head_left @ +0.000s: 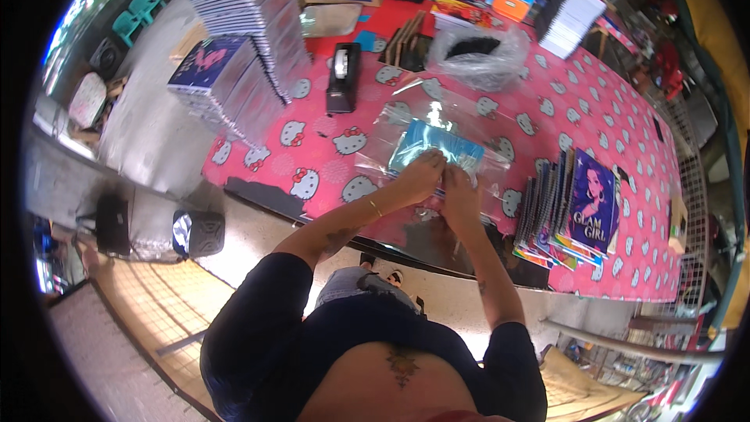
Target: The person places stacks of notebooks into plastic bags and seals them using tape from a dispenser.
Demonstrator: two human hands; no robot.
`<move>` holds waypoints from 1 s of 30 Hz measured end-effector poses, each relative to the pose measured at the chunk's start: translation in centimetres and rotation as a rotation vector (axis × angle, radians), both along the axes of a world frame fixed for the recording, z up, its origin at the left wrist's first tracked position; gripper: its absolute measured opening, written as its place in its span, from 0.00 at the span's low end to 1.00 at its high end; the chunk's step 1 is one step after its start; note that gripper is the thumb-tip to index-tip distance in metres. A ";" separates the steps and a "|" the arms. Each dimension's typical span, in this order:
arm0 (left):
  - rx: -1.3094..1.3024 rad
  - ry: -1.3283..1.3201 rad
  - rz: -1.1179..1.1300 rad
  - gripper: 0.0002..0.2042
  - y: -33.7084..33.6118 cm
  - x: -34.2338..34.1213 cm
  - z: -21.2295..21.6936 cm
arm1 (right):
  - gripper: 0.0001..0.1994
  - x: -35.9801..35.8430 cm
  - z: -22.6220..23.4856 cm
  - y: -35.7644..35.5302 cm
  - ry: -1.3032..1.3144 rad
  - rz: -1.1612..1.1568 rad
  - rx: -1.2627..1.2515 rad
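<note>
Head view: left hand (pixel 420 174) and right hand (pixel 459 191) both pinch clear plastic sleeve (pixel 437 137) at frame centre; blue notebook (pixel 433 144) already inside, opening apparently not yet sealed. Notebook stack (pixel 570 211) at right appears still unwrapped.

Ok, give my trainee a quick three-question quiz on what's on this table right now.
1. True or false: both hands, left hand and right hand, rest on the blue notebook inside a clear plastic bag.
2. What stands left of the bag: A) black tape dispenser B) kettle C) lamp?
3. Fill in: the fanned pile of notebooks lies to the person's ____.

Key: 1 true; 2 A; 3 right.
</note>
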State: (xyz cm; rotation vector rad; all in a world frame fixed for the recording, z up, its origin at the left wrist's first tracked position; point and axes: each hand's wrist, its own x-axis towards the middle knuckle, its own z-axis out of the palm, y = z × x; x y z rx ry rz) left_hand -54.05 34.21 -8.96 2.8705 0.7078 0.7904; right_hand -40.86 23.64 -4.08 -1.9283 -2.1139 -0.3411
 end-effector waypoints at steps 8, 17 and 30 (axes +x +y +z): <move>-0.136 -0.206 0.673 0.23 9.2 -16.9 -1.9 | 0.34 0.8 -0.9 0.2 0.094 0.076 -0.106; -1.139 -1.164 0.498 0.10 18.0 -17.5 2.6 | 0.32 1.4 -1.0 -0.2 0.168 0.051 -0.044; -0.777 -0.401 0.325 0.13 5.8 -6.8 5.4 | 0.24 1.5 -1.5 -0.1 0.153 0.061 -0.043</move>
